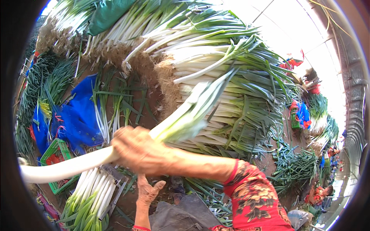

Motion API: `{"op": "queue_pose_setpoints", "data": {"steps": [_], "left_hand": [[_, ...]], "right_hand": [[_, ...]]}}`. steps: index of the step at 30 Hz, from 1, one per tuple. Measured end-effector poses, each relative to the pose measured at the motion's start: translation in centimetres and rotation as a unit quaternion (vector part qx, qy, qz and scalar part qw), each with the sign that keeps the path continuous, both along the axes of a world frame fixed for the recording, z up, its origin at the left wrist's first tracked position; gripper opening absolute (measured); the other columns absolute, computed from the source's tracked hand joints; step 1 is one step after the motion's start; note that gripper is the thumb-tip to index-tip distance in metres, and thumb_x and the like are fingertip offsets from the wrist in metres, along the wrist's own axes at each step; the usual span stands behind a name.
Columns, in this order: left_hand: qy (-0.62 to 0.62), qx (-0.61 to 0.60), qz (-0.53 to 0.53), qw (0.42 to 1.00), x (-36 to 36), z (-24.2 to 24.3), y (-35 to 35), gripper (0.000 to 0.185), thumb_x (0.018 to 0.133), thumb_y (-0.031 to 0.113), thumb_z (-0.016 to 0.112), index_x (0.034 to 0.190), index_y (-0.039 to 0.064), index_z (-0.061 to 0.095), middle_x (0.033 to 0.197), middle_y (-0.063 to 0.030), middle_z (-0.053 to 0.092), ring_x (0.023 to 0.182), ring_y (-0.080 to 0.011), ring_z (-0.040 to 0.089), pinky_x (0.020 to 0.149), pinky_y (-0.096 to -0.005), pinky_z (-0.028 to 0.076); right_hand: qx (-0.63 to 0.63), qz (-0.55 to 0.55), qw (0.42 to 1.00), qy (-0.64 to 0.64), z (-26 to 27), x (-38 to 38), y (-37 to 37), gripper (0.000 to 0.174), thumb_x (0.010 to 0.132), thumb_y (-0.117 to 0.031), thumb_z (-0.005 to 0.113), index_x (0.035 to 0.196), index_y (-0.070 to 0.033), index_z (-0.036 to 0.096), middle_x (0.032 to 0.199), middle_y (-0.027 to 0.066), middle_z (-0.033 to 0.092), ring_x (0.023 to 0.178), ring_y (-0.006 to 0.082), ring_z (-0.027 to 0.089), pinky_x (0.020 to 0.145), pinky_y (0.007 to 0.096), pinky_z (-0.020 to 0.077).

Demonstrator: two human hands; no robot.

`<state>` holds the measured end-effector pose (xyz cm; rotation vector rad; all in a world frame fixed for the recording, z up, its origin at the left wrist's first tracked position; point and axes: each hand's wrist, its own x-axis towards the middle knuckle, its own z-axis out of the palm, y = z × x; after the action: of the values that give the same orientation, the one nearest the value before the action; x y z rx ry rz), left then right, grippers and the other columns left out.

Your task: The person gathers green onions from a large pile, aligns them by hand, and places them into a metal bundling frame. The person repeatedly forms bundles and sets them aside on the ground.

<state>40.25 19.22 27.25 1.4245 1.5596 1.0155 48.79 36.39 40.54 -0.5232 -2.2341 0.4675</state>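
Observation:
My right hand (138, 150), reaching in from the lower right in a red patterned sleeve, is closed around the shaft of a leek (72, 167). The leek's white end points to the left and its green leaves run up to the right; both are blurred. Below it, my left hand (147, 187) has its thumb apart from the rest; its fingertips are hidden behind the right hand, and it holds nothing that I can see. A big stack of leeks (214, 86) with roots on lies beyond the hands. Trimmed-looking leeks (92, 193) lie in a bundle at the lower left.
A green plastic crate (57, 141) stands at the left beside blue sheeting (78, 118). Green cloth (108, 16) lies over leeks at the top. Cut leaves (297, 164) litter the soil at the right. Another person (318, 195) is at the far lower right.

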Motion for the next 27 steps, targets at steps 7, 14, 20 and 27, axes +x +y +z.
{"op": "queue_pose_setpoints", "data": {"steps": [7, 14, 20, 27], "left_hand": [[-0.497, 0.130, 0.076, 0.855, -6.8, 8.1, 2.1, 0.058, 0.078, 0.029, 0.067, 0.122, 0.001, 0.043, 0.114, -0.0144, 0.056, 0.114, -0.0260, 0.047, 0.104, -0.0390, 0.030], [-0.099, -0.090, 0.178, 0.975, -15.8, 7.8, -5.8, 0.036, 0.069, 0.007, 0.068, 0.102, 0.001, 0.054, 0.081, -0.0114, 0.061, 0.073, -0.0184, 0.059, 0.070, -0.0320, 0.047], [-0.013, -0.143, 0.224, 0.964, -20.1, 2.9, -12.8, 0.038, 0.075, 0.012, 0.065, 0.108, -0.002, 0.054, 0.089, -0.0173, 0.065, 0.084, -0.0226, 0.063, 0.072, -0.0348, 0.048], [-0.031, -0.171, 0.277, 0.945, -20.9, -3.0, -21.3, 0.045, 0.066, 0.014, 0.070, 0.106, 0.001, 0.055, 0.085, -0.0213, 0.064, 0.084, -0.0377, 0.061, 0.073, -0.0424, 0.048]], "right_hand": [[-0.273, 0.159, 0.926, 0.207, 7.3, -13.1, -8.5, 0.028, 0.074, -0.011, 0.065, 0.087, 0.000, 0.042, 0.081, 0.0129, 0.042, 0.072, 0.0283, 0.050, 0.060, 0.0385, 0.0415], [-0.619, 0.073, 0.740, 0.252, 0.6, -18.8, -11.1, 0.033, 0.079, -0.018, 0.066, 0.102, -0.002, 0.048, 0.082, 0.0047, 0.055, 0.073, 0.0131, 0.052, 0.067, 0.0274, 0.0447], [-0.613, -0.020, 0.776, 0.147, -9.9, -23.4, -22.7, 0.033, 0.074, -0.009, 0.068, 0.097, -0.002, 0.045, 0.072, 0.0026, 0.053, 0.063, 0.0118, 0.051, 0.058, 0.0269, 0.0450], [-0.710, -0.010, 0.695, 0.115, -14.4, -24.6, -29.6, 0.020, 0.070, 0.001, 0.068, 0.078, -0.006, 0.051, 0.071, -0.0015, 0.052, 0.062, 0.0066, 0.048, 0.057, 0.0230, 0.0411]]}}
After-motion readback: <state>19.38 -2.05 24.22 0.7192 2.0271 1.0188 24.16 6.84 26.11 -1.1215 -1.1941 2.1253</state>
